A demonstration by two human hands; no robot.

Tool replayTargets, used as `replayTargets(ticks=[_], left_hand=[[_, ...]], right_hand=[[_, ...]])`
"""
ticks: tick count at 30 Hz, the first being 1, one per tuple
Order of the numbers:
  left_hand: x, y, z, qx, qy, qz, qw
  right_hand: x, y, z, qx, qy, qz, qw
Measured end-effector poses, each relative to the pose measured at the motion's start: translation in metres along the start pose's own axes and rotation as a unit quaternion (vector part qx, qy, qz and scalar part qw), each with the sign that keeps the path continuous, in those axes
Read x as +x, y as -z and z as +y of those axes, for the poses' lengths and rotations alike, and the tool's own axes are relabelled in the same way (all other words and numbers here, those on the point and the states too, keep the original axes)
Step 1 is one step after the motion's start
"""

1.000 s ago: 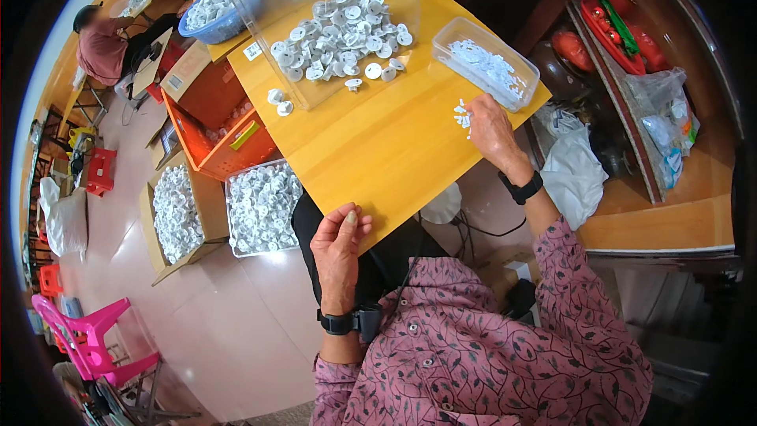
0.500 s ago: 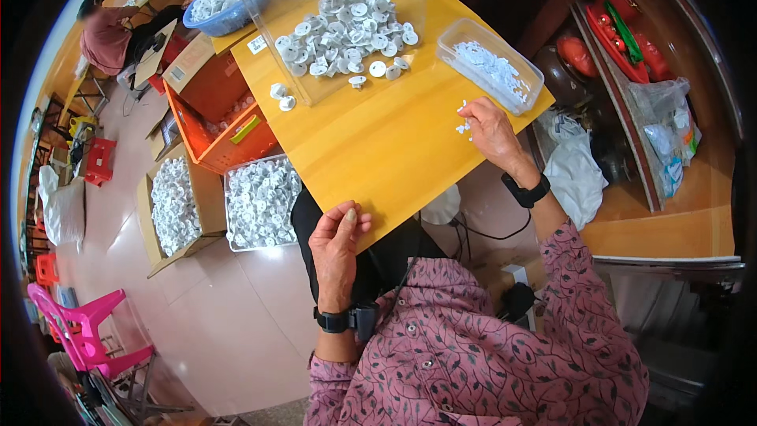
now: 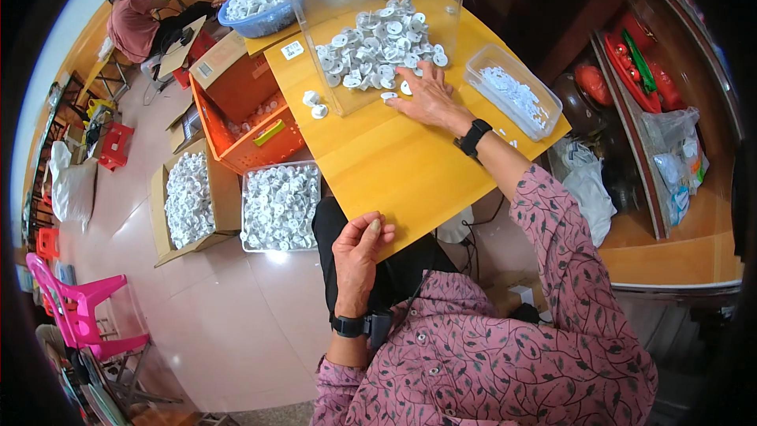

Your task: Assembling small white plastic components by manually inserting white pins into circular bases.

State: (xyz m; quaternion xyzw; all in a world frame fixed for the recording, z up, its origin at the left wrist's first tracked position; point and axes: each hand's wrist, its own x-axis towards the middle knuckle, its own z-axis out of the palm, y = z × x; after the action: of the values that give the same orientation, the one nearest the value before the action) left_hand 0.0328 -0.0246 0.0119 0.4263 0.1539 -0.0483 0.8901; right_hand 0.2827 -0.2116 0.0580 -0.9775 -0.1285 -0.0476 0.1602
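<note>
My right hand (image 3: pixel 432 102) reaches over the yellow tabletop (image 3: pixel 418 166) with its fingers apart. Its fingertips are at the near edge of a heap of small white round plastic parts (image 3: pixel 378 46), close to a few loose ones. The heap lies at the open side of a clear plastic bin (image 3: pixel 314 4). At the table's near corner is my left hand (image 3: pixel 361 251), thumb pressed to the forefinger; whatever it pinches, if anything, is too small to make out. Right of my right hand stands a clear tray (image 3: pixel 505 116) of tiny white pieces (image 3: pixel 514 95).
Two loose white parts (image 3: pixel 315 104) lie left of the bin. Left of the table are an orange crate (image 3: pixel 272 150), a cardboard box (image 3: pixel 222 225) and a white tray (image 3: pixel 281 250) of similar parts. A blue basin (image 3: pixel 268 25) stands behind. Another person (image 3: pixel 134 24) sits far left.
My right hand has moved left and away from me, from beside the small tray to the heap. The left hand keeps its pinch at the table corner. The view has shifted slightly.
</note>
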Motion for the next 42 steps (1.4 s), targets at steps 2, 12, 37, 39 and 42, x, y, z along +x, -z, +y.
replayTargets(ticks=[2, 12, 37, 39, 42], left_hand=[[0.000, 0.001, 0.000, -0.002, -0.001, 0.003, 1.000], [-0.002, 0.001, 0.004, -0.005, 0.016, -0.003, 1.000], [-0.001, 0.000, 0.002, 0.014, 0.006, -0.003, 1.000], [0.000, 0.002, 0.000, 0.008, 0.006, -0.005, 1.000], [-0.001, 0.001, 0.001, 0.017, 0.001, -0.006, 1.000]], right_hand=[[0.009, -0.008, -0.006, 0.033, -0.002, -0.009, 0.999], [0.035, -0.032, -0.022, 0.010, 0.078, 0.005, 0.997], [-0.053, -0.027, -0.013, -0.068, 0.156, 0.023, 0.985], [-0.072, -0.026, -0.015, -0.065, 0.157, 0.026, 0.985], [-0.096, -0.018, -0.023, -0.052, 0.153, 0.001, 0.987]])
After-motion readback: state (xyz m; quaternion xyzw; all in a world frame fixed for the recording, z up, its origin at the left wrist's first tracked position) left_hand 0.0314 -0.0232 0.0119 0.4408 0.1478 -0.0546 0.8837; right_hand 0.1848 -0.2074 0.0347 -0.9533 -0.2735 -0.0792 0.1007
